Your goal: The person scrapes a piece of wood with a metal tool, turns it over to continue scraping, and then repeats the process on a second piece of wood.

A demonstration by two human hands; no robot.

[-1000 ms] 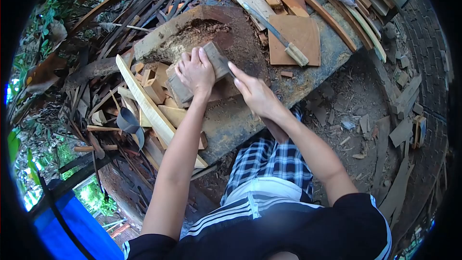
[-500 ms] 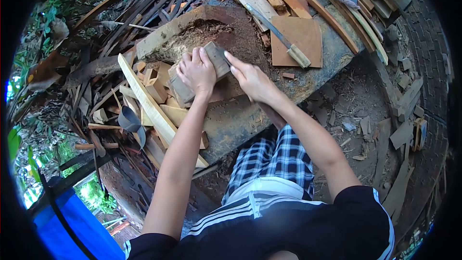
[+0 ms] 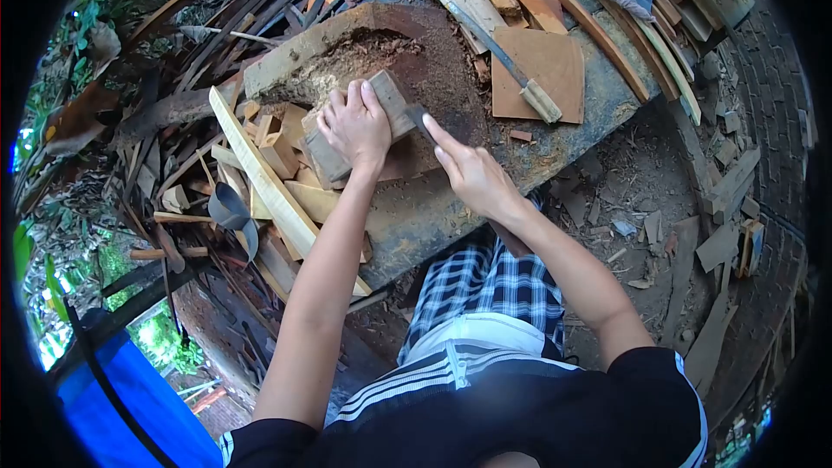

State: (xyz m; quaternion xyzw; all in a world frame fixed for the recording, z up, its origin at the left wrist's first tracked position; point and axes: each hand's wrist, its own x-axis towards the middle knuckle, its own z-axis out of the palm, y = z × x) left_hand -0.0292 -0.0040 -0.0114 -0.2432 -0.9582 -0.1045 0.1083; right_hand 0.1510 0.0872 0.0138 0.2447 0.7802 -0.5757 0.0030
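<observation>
My left hand (image 3: 355, 126) presses down on a grey-brown wooden block (image 3: 392, 100) that lies tilted on a worn, sawdust-covered chopping block (image 3: 442, 65). My right hand (image 3: 475, 177) grips a dark-bladed hand tool (image 3: 419, 120). The blade's tip touches the near end of the wooden block, just right of my left fingers. A brown handle end sticks out below my right wrist. My palm hides the rest of the tool.
A long knife with a wooden handle (image 3: 539, 101) lies on a flat wood panel (image 3: 546, 61) on the grey bench (image 3: 598, 100). Curved wood strips (image 3: 598, 22) line the far edge. Offcuts and a pale plank (image 3: 260, 175) pile up at left. Blue tarp (image 3: 130, 407) is at bottom left.
My right hand pushed the tool forward along the block, then drew back toward me. The left hand kept its hold on the block.
</observation>
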